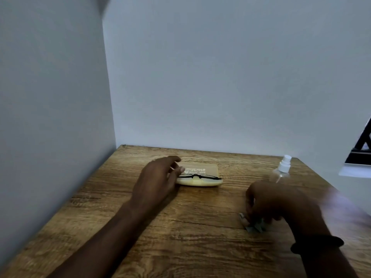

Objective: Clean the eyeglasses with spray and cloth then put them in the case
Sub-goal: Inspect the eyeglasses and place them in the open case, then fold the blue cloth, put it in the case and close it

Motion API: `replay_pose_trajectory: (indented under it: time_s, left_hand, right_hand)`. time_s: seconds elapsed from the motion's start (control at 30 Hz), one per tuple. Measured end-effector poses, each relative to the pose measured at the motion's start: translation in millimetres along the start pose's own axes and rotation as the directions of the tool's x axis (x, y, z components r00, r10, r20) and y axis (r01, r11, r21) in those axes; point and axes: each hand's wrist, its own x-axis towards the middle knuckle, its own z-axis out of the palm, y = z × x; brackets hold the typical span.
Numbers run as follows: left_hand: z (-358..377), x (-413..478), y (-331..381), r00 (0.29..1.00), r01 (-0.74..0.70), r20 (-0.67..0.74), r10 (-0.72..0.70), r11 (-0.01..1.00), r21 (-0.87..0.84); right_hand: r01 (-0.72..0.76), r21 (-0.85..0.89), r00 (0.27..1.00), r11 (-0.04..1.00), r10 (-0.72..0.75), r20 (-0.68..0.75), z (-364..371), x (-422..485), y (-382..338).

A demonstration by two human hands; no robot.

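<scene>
Near right: right hand, fingers curled down, pinching cloth on table. Farther: left hand, fingers loose, holding nothing, at left end of glasses. Glasses atop case, long axis left-right, nearer left hand. Bottle behind right hand.

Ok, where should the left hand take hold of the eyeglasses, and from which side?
Probably the frame's left end, from the left. The eyeglasses lie flat, lengthwise across the case, that end beside the left hand; pinching there spares the lenses. The right hand holds the cloth.
</scene>
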Motion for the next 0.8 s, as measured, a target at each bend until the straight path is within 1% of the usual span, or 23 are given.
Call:
replay_pose_trajectory:
  time_s: [0.07,0.13,0.17,0.23,0.33,0.4,0.53,0.6,0.7,0.8]
  left_hand:
    - [9,-7,15,0.999,-0.029,0.039,0.033,0.996,-0.084]
    - [18,-13,25,0.993,-0.032,0.108,0.050,0.986,-0.163]
    - [21,-15,27,0.988,-0.018,0.146,0.048,0.979,-0.201]
    - [25,-17,29,0.980,0.012,0.194,0.042,0.963,-0.271]
    - [27,-18,30,0.973,0.059,0.227,0.026,0.931,-0.359]
    - [28,-17,31,0.971,0.106,0.238,0.001,0.895,-0.434]
    - [29,-16,31,0.976,0.146,0.216,-0.035,0.840,-0.523]
    - [29,-15,30,0.981,0.146,0.187,-0.050,0.825,-0.546]
    - [27,-14,30,0.985,0.161,0.147,-0.093,0.805,-0.571]
    - [25,-12,30,0.984,0.176,0.119,-0.130,0.757,-0.629]
  right_hand:
    - [0.025,-0.004,1.000,1.000,-0.025,0.003,1,3,-2]
    - [0.082,0.032,0.996,0.996,-0.080,-0.047,2,8,-3]
    - [0.118,0.066,0.989,0.991,-0.112,-0.094,2,11,-4]
    - [0.189,0.146,0.960,0.971,-0.152,-0.234,3,15,-5]
    - [0.301,0.304,0.878,0.904,-0.138,-0.458,6,19,-10]
    - [0.386,0.356,0.833,0.851,-0.155,-0.532,9,19,-15]
    - [0.558,0.430,0.752,0.710,-0.213,-0.624,15,21,-26]
    - [0.619,0.491,0.735,0.614,-0.230,-0.638,18,20,-32]
    - [0.660,0.594,0.736,0.459,-0.237,-0.634,20,20,-37]
    - [0.631,0.704,0.775,0.326,-0.222,-0.592,21,22,-39]
